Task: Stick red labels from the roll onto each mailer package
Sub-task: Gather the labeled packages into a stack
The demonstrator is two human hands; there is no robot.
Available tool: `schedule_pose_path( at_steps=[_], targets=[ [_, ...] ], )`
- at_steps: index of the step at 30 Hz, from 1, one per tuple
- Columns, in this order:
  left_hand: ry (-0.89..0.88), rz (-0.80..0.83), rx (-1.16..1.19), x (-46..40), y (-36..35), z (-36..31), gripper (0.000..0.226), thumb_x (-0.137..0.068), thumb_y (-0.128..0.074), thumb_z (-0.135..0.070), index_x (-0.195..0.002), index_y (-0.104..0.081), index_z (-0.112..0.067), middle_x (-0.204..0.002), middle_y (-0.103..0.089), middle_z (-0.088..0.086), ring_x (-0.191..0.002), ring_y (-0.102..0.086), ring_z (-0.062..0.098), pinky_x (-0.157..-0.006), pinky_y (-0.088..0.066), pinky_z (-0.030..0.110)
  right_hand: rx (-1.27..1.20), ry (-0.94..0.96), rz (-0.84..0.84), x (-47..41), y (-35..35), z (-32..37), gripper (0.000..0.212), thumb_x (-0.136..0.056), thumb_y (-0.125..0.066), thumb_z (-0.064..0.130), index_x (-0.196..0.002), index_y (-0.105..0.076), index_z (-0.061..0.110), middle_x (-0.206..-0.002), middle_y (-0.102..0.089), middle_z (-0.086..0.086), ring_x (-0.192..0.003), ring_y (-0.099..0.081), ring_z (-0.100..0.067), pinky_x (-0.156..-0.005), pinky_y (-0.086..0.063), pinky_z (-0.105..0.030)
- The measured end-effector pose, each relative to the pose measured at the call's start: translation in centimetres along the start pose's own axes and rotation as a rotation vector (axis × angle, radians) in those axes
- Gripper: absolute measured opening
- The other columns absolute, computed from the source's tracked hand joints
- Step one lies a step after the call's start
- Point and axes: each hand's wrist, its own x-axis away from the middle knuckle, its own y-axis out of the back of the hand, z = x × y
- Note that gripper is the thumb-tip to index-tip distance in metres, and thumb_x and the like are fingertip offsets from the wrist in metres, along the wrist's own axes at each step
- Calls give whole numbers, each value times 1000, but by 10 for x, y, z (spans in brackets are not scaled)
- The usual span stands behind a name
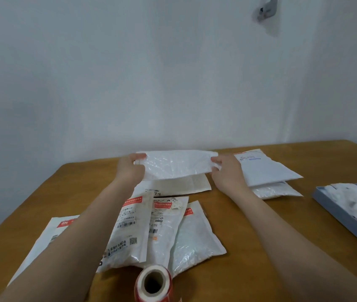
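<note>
Head view is showing the left hand (129, 168) and the right hand (227, 173), each grip pinching an end of a white mailer (175, 165) held above the table (260, 225), likely needing a label from the roll (154, 284) next.

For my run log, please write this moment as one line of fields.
left hand: grips bubble mailer | right hand: grips other end | mailer: lifted above table | label roll: near edge, untouched
</note>
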Motion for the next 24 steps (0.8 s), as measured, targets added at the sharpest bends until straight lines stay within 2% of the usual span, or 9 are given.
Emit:
schedule_pose_path(
  at_steps=[2, 4, 7, 10, 14, 18, 20, 22, 24],
  targets=[
    [40, 72, -96, -6, -5, 6, 47, -90, -41, 9, -130, -57, -9, -137, -49, 14, -97, -56, 24, -77, -42, 27, 110, -54, 151, -1, -9, 1, 31, -94, -47, 1, -122, -55, -11, -128, -54, -23, -119, -49, -33, -94, -37, -26],
    [65, 105, -164, -11, -10, 9, 42, -92, -42, 9, -129, -56, -3, -141, -48, 14, -123, -49, 29, -87, -38, 27, 213, -53, 229, -4, -17, -1, 27, -94, -49, 5, -119, -55, -3, -123, -55, -18, -114, -53, -28, -92, -41, -28],
    [52, 119, -224, -16, -16, 10, 39, -92, -43, 9, -125, -59, -1, -139, -50, 15, -125, -48, 31, -89, -42, 30, 282, -75, 232, -11, -28, -4, 8, -89, -52, -2, -87, -57, 5, -92, -54, -10, -83, -57, -19, -65, -46, -15],
    [24, 131, -294, -18, -19, 12, 42, -88, -43, 10, -126, -58, -1, -135, -50, 18, -119, -53, 34, -77, -46, 28, 356, -53, 224, -12, -34, -4, 39, -91, -47, -3, -63, -27, 17, -71, -28, 1, -59, -28, -8, -47, -29, -18],
    [9, 138, -319, -17, -20, 12, 43, -87, -40, 10, -124, -60, -2, -135, -50, 17, -116, -55, 34, -76, -45, 30, 436, 27, 184, -10, -39, -8, 37, -92, -47, 4, -64, -27, 18, -77, -34, 2, -78, -40, -13, -69, -32, -19],
    [17, 117, -324, -9, -16, 7, 40, -90, -40, 8, -121, -62, -2, -135, -52, 14, -121, -52, 32, -85, -46, 34, 454, 97, 169, -7, -35, -9, 30, -86, -47, 2, -63, -37, 17, -72, -37, 4, -86, -40, -21, -60, -27, -17],
    [18, 106, -308, -5, -11, 5, 38, -91, -41, 7, -119, -64, -3, -133, -54, 14, -121, -52, 32, -82, -45, 33, 415, 106, 146, -2, -30, -8, 15, -87, -49, 2, -87, -62, 9, -95, -55, -3, -106, -44, -27, -75, -37, -18],
    [13, 102, -289, -1, -5, 3, 34, -91, -44, 6, -116, -65, -4, -130, -56, 16, -121, -52, 35, -80, -44, 33, 413, 112, 142, 3, -25, -5, 27, -89, -50, 4, -113, -64, 5, -118, -57, -6, -120, -40, -27, -87, -41, -28],
    [13, 109, -271, 4, 0, -1, 31, -91, -46, 4, -115, -65, -5, -123, -58, 15, -117, -54, 33, -78, -42, 30, 392, 104, 146, 8, -20, -3, 30, -90, -51, 7, -117, -63, 6, -122, -58, -7, -121, -39, -26, -89, -40, -30]
  ],
)
